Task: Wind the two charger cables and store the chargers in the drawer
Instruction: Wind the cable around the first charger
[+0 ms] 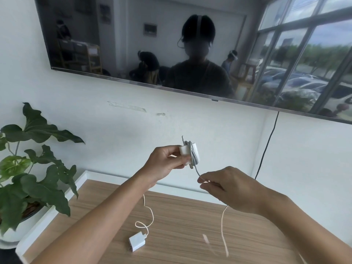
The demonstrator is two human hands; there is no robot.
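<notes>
My left hand (163, 162) grips a white charger block (187, 153) in the air, with several turns of its grey-white cable wound around it. My right hand (226, 189) pinches that cable (223, 227) just below the block, and the loose tail hangs blurred down toward the tabletop. A second white charger (136, 243) lies on the wooden table (181, 216), its thin cable (149, 216) looping loosely behind my left forearm. No drawer is in view.
A potted green plant (32, 168) in a white pot stands at the left beside the table's white raised edge (57, 212). A wall-mounted TV (190, 44) hangs above, with a black cord (266, 145) running down the wall at the right.
</notes>
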